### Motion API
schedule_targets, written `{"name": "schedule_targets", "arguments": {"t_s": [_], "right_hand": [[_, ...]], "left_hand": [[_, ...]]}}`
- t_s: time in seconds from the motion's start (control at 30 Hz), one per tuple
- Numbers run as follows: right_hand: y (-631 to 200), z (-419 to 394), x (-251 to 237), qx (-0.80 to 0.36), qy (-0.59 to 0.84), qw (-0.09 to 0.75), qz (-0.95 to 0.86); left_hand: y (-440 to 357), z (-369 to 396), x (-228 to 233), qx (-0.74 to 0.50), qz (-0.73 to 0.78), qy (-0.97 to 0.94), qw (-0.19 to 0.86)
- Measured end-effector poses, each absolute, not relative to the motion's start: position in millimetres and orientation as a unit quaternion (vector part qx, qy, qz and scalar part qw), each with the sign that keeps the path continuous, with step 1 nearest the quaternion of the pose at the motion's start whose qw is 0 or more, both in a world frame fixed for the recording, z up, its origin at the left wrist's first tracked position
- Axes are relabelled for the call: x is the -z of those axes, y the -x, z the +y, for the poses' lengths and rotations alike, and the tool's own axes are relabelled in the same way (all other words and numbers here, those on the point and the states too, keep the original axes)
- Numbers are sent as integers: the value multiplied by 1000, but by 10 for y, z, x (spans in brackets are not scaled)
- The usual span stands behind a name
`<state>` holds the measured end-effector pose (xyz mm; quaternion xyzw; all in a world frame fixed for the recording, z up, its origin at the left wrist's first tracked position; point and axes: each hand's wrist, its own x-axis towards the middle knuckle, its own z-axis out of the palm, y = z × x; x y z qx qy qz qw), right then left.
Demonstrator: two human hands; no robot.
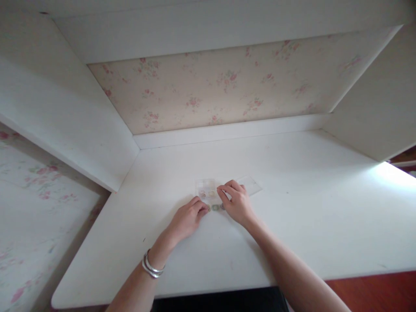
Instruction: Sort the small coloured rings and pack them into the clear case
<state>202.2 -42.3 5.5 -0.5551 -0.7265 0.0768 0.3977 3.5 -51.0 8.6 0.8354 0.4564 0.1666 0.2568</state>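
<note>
Fingers (202, 206) of the left hand (187, 216), bunched, meet a round piece (209, 208) on their right, just in front of the box (204, 183)! The right hand (238, 203), farther off, hovers at the box's right side, fingertips (224, 187) close; can't tell if either grips.

Room to pass lies left of the left hand (189, 214), right of the right hand (237, 202) and behind the clear box (205, 183), but both hands crowd the box's near side, a clear flat piece (252, 187) lies beside it, and the left panel (78, 99), right panel (367, 95) and back ledge (234, 127) bound the surface (318, 208).
</note>
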Motion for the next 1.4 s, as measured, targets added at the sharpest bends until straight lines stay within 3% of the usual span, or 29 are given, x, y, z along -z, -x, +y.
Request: {"name": "schedule_targets", "arguments": {"t_s": [0.63,1.1,1.4], "right_hand": [[-1975,-512,-102,-101,521,379,-758],[-1980,-509,-81,-119,508,370,-769],[-1940,-607,-119,-95,437,245,-860]], "left_hand": [[-62,-517,-106,-145,456,-843,245],[8,-441,-58,-244,440,-786,358],[-31,-327,-103,-314,470,-775,283]]}}
